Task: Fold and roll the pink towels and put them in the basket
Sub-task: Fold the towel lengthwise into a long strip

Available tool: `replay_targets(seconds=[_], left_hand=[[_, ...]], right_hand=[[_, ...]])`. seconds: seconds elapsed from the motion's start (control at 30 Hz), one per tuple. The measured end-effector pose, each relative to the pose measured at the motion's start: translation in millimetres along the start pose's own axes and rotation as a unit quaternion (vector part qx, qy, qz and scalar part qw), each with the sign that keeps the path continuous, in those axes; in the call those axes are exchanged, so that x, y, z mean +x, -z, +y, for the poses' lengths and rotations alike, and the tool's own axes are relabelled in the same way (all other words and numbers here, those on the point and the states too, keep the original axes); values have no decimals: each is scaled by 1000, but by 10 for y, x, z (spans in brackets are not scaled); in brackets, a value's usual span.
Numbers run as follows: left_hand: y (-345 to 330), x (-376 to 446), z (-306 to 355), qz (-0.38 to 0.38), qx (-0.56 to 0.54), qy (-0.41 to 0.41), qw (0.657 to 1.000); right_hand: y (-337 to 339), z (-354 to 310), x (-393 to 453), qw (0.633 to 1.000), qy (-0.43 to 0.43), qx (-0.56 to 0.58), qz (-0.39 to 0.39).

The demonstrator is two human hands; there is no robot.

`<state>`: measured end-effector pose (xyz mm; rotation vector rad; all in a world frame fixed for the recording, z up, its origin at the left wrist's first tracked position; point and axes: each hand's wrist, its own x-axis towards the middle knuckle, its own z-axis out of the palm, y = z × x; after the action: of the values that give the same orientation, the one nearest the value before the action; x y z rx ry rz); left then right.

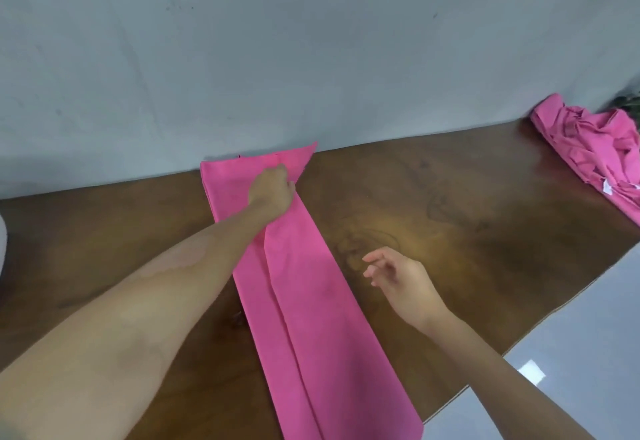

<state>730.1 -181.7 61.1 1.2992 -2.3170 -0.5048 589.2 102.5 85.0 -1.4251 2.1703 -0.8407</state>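
A pink towel (311,301) lies folded into a long narrow strip across the brown wooden table (467,218), running from the wall to the near edge. My left hand (272,192) is at the strip's far end, with curled fingers gripping the cloth near its far right corner. My right hand (398,280) hovers just right of the strip's middle, fingers loosely spread and holding nothing. No basket is in view.
A crumpled heap of pink towels (595,149) lies at the table's far right corner by the wall. A grey wall (277,59) rises directly behind the table. The table's right edge drops to a shiny grey floor (588,353).
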Motion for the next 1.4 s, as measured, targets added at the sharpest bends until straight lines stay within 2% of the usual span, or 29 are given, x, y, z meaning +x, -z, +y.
replay_targets(seconds=[0.17, 0.23, 0.43, 0.5, 0.73, 0.9, 1.13, 1.23, 1.4], left_hand=[[386, -79, -306, 78, -129, 84, 985], [465, -150, -495, 69, -129, 137, 980], [326, -254, -908, -23, -40, 266, 963], [274, -175, -949, -20, -67, 303, 950], [254, 297, -1060, -7, -101, 357, 929], [267, 500, -1193, -15, -90, 339, 936], [439, 483, -1118, -6, -160, 281, 946], [588, 386, -940, 10, -100, 206, 973], [766, 21, -431, 85, -52, 8, 995]], right_hand=[[-163, -74, 295, 999, 34, -26, -3], [-264, -139, 444, 999, 37, -14, -2], [-507, -344, 717, 999, 28, 26, -26], [-539, -372, 753, 999, 23, 38, -28], [-456, -236, 691, 998, 7, 44, -34], [-324, -63, 599, 999, -9, 39, -23], [-191, 1, 556, 999, -12, 43, -14], [-124, -27, 548, 999, 5, 37, -19], [135, -65, 598, 997, 47, -14, -67]])
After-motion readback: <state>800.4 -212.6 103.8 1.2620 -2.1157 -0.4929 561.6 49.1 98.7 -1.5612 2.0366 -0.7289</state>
